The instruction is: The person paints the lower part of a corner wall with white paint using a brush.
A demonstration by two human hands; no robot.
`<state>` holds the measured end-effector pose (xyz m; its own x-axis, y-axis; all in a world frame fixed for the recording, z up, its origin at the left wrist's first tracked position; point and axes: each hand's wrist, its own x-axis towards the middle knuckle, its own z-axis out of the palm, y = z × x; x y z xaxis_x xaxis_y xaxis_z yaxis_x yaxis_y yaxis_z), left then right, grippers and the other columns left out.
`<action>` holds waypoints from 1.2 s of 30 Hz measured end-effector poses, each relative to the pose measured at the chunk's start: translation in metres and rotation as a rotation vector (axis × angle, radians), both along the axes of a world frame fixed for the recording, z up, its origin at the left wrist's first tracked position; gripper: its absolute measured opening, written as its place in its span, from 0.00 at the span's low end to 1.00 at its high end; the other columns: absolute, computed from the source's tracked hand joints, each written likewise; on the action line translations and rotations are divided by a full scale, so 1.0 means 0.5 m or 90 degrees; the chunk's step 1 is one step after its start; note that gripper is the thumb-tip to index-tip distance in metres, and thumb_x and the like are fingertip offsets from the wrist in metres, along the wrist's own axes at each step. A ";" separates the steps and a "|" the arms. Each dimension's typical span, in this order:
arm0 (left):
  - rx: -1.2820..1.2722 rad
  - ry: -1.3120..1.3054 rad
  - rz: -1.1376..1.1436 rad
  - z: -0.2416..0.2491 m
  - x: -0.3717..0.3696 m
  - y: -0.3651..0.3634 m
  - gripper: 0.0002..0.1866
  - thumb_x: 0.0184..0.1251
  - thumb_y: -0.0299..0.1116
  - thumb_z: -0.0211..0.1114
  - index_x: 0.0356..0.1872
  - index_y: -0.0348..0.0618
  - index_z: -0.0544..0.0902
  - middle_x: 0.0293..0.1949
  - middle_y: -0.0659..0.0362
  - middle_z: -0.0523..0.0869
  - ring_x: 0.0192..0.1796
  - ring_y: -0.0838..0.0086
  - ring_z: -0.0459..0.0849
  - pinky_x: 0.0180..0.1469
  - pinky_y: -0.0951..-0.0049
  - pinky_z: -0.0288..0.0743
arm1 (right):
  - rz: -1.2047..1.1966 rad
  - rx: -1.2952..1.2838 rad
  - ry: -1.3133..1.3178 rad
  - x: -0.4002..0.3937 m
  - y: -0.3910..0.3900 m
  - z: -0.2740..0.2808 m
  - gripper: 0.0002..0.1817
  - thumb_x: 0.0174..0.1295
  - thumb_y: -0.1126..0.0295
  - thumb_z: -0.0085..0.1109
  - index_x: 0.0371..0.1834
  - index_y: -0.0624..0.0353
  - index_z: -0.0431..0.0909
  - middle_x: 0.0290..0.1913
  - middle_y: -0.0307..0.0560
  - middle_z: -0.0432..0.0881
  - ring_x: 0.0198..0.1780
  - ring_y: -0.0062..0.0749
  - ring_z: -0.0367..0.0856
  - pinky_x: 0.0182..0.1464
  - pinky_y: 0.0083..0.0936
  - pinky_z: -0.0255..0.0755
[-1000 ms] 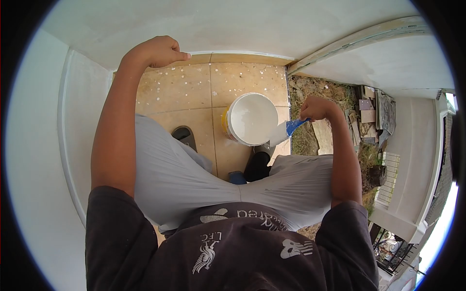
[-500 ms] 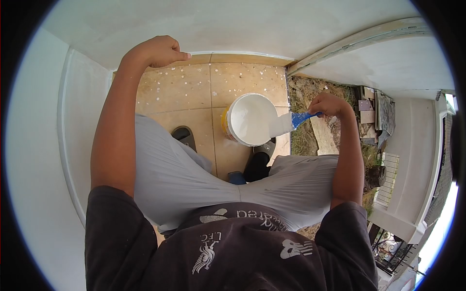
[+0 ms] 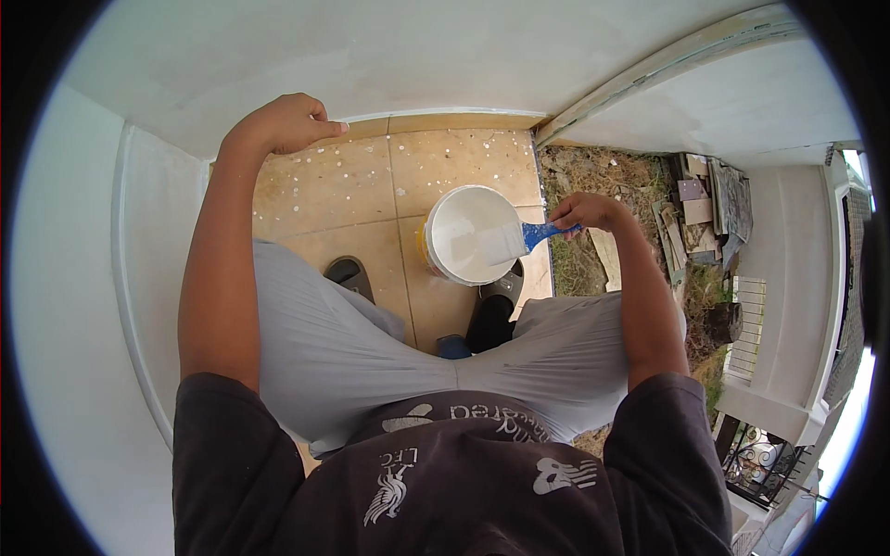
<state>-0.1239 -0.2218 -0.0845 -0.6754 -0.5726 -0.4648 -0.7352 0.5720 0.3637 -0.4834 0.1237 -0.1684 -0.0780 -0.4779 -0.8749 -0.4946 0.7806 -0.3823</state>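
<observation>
As the left hand's grip [image 3: 283, 125] sits curled closed, upper left, the right hand's grip [image 3: 584, 215] clasps the brush [image 3: 534, 236], bristles [image 3: 502, 245] over the bucket [image 3: 454, 215], mid-frame!

The right hand [image 3: 589, 213] is gripping the blue-handled paintbrush [image 3: 535, 237] with its pale bristles [image 3: 502, 245] extending across the rim of the bucket [image 3: 454, 218], which is standing near the right edge of the tiled floor [image 3: 315, 185], while the curled left hand [image 3: 286, 126] is hanging before the floor's far-left corner.
</observation>
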 end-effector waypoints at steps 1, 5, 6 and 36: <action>-0.008 0.009 0.000 -0.003 0.000 -0.001 0.30 0.61 0.59 0.65 0.42 0.35 0.84 0.39 0.48 0.86 0.41 0.63 0.82 0.47 0.65 0.75 | 0.005 -0.002 -0.001 -0.001 0.006 -0.013 0.14 0.62 0.67 0.62 0.49 0.54 0.85 0.31 0.34 0.86 0.31 0.17 0.80 0.32 0.20 0.68; -0.003 0.014 0.003 -0.001 0.004 0.000 0.30 0.61 0.58 0.65 0.41 0.35 0.84 0.39 0.48 0.86 0.41 0.63 0.82 0.46 0.65 0.75 | -0.025 0.018 -0.011 -0.019 0.039 -0.081 0.15 0.61 0.67 0.63 0.51 0.54 0.85 0.35 0.35 0.86 0.39 0.18 0.79 0.40 0.21 0.67; -0.005 0.012 0.002 -0.001 0.003 0.000 0.30 0.61 0.58 0.65 0.41 0.35 0.84 0.38 0.48 0.86 0.41 0.63 0.82 0.46 0.65 0.75 | -0.059 0.026 -0.031 -0.021 0.044 -0.091 0.16 0.61 0.67 0.64 0.52 0.54 0.85 0.36 0.35 0.86 0.41 0.19 0.78 0.42 0.21 0.67; 0.024 0.013 0.004 0.014 0.007 0.007 0.31 0.60 0.60 0.65 0.45 0.37 0.84 0.42 0.48 0.86 0.45 0.61 0.84 0.49 0.63 0.77 | -0.230 -0.032 -0.279 -0.051 0.056 -0.112 0.18 0.60 0.71 0.60 0.55 0.61 0.80 0.40 0.40 0.85 0.38 0.21 0.78 0.36 0.21 0.68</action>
<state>-0.1204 -0.2181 -0.0776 -0.6812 -0.5592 -0.4726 -0.7312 0.5524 0.4003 -0.5092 0.1516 -0.2242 0.1209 -0.5296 -0.8396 0.0135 0.8466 -0.5320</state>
